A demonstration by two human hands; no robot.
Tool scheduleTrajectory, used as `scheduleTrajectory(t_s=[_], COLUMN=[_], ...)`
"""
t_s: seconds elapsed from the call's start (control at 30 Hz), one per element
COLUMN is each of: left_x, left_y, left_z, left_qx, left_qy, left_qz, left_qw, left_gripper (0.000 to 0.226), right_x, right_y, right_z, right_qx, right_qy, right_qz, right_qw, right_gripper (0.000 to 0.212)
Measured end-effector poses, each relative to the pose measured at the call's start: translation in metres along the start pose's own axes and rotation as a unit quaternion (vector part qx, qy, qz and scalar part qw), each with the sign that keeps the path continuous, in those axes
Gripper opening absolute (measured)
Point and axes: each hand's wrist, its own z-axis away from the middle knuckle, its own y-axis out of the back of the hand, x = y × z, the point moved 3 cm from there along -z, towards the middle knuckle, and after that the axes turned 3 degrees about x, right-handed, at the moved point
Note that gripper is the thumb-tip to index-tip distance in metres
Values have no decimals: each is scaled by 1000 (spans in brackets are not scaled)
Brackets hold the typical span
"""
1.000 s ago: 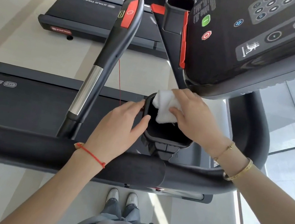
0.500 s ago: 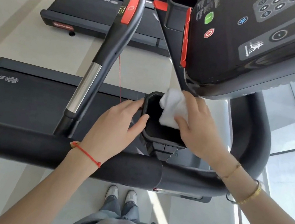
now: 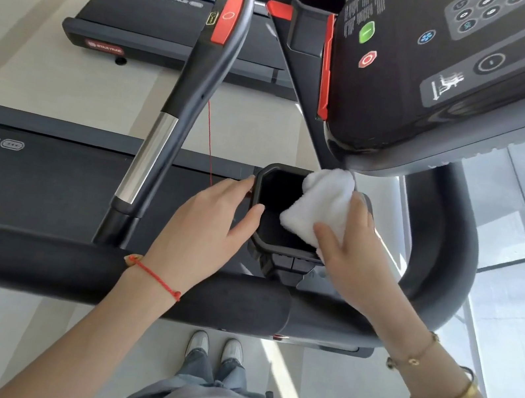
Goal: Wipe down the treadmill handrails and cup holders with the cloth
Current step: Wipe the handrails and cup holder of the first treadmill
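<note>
A black cup holder [image 3: 266,178] sits below the treadmill console. My right hand [image 3: 351,259] holds a white cloth [image 3: 322,205] against the holder's right inner wall and rim, thumb on the cloth's lower edge. My left hand [image 3: 207,228] rests on the holder's left rim, thumb hooked just inside, fingers relaxed along the outside. A padded black handrail [image 3: 35,261] runs across in front of me under both wrists. A second handle [image 3: 179,108] with a silver grip sensor and red pad rises to the left.
The console [image 3: 448,73] overhangs the cup holder closely from the upper right. Another cup holder [image 3: 318,3] sits at the top. A curved handrail [image 3: 449,237] bends round on the right beside a glass wall. A red safety cord [image 3: 209,144] hangs near my left hand.
My right hand has slid the cloth from the cup holder's far left corner to its right side, with more of the cloth now lifted over the rim. The left hand has stayed put.
</note>
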Motion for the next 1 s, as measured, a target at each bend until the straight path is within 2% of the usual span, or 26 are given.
scheduleTrajectory(t_s=[0.1,0.2,0.37,0.47,0.53,0.67,0.83,0.9,1.0], left_x=[0,1,0,-1,-1,-1,-1,-1,-1], left_y=[0,0,-1,-2,-2,-2,-1,-2,-1], left_z=[0,1,0,0,0,1,1,1,1], left_qx=[-3,-3,-6,-1,3,1,-4,-5,-4], left_qy=[2,2,1,4,4,2,8,8,4], left_qz=[-1,-4,-10,-11,-7,1,0,0,5], left_qw=[1000,1000,1000,1000,1000,1000,1000,1000,1000], left_gripper=[50,50,48,42,39,47,51,49,47], right_x=[-3,-15,-41,-50,-47,-24,1,3,9], right_y=[-1,4,-9,-14,-9,0,7,5,17], right_z=[-6,-27,-68,-75,-71,-53,-16,-6,3], right_qx=[1,11,-51,-111,-119,-63,-33,-25,-18], right_qy=[19,95,221,265,270,236,80,37,0], right_qz=[26,92,238,207,186,209,80,44,-5], right_qw=[999,991,945,935,937,947,993,998,1000], right_gripper=[59,57,39,40,43,53,68,66,52])
